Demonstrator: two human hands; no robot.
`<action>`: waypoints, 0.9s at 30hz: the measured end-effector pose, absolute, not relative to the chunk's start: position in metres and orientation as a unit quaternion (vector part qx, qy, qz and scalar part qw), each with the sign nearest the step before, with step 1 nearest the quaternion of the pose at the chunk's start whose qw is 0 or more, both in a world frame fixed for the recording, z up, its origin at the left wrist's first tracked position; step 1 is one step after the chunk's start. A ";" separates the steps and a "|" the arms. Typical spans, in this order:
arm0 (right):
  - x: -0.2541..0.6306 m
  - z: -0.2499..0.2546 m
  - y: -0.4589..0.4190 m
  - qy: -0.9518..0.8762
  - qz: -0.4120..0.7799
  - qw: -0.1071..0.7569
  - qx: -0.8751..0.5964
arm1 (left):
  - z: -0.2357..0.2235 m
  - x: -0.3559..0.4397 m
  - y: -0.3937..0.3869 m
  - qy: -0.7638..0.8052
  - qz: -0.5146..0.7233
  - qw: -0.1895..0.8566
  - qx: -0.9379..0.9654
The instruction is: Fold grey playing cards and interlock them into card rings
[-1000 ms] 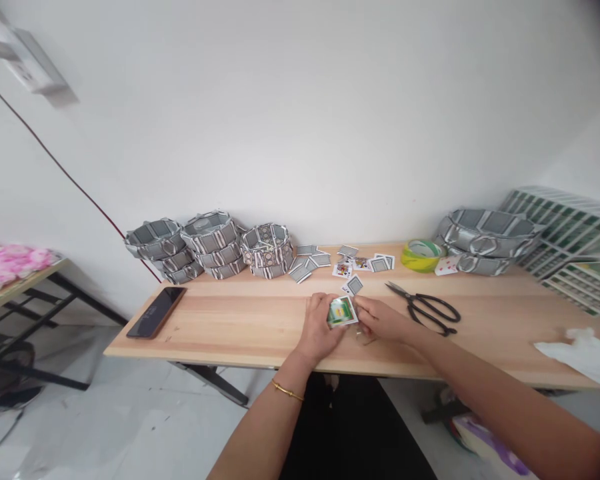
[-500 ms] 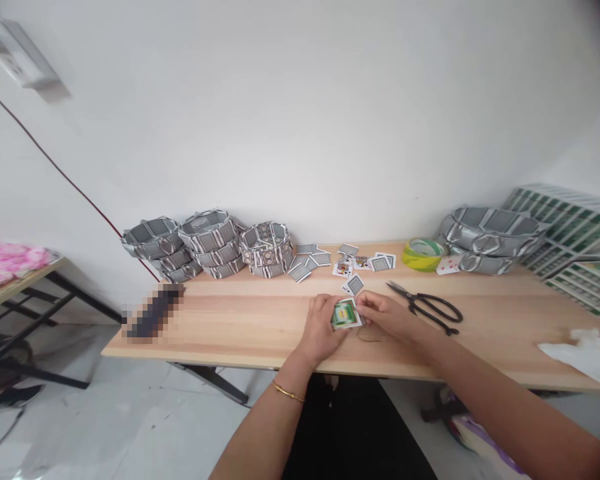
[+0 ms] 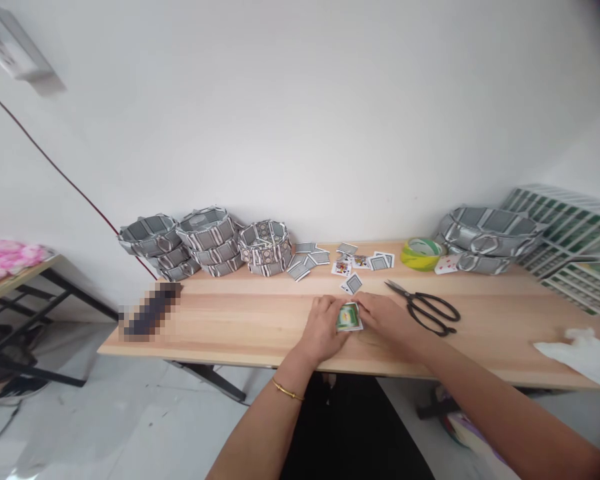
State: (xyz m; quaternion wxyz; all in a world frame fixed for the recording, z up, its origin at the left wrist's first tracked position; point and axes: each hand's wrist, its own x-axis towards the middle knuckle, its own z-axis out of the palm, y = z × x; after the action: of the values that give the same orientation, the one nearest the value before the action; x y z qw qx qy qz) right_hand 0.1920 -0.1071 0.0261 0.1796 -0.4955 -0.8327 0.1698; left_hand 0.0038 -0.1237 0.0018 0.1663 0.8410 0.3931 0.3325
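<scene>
Near the front edge of the table, a small green-and-white playing card pack point(image 3: 349, 317) lies between my hands. My left hand point(image 3: 325, 328) is closed around its left side, thumb hidden from sight. My right hand point(image 3: 377, 312) pinches its upper right corner with bent fingers. Just beyond the pack are loose playing cards point(image 3: 354, 284), one showing a grey patterned back. To the right of my right hand lie black-handled scissors point(image 3: 433, 310), their blades pointing to the back left.
Stacked rings of folded cards point(image 3: 213, 241) stand along the wall, with more rings point(image 3: 487, 241) at the right. Beside those are yellow-green tape rolls point(image 3: 421, 255) and piled card packs point(image 3: 570, 220). White tissue point(image 3: 583, 353) lies front right; a pixelated dark object point(image 3: 153, 312) lies left.
My right hand has shifted slightly up and left against the pack's corner. The pack has turned a little and moved slightly right. A thin brown loop below my right hand is now barely visible.
</scene>
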 end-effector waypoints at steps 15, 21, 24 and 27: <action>0.202 -0.005 -0.098 -0.586 0.434 0.445 -0.520 | 0.004 -0.005 -0.122 0.386 0.475 0.319 0.724; 0.206 0.003 -0.100 -0.589 0.452 0.448 -0.498 | -0.004 -0.009 -0.110 0.352 0.562 0.480 0.574; 0.204 0.010 -0.104 -0.606 0.434 0.444 -0.497 | -0.002 -0.007 -0.109 0.322 0.577 0.539 0.522; 0.205 0.012 -0.108 -0.615 0.406 0.430 -0.521 | 0.000 -0.005 -0.112 0.296 0.578 0.630 0.426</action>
State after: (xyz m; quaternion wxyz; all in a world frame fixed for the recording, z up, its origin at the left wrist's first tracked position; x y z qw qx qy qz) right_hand 0.2048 -0.1082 0.0123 0.4295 -0.5212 -0.6154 0.4064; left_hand -0.0054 -0.1120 0.0004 0.6296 0.4263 0.2964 0.5780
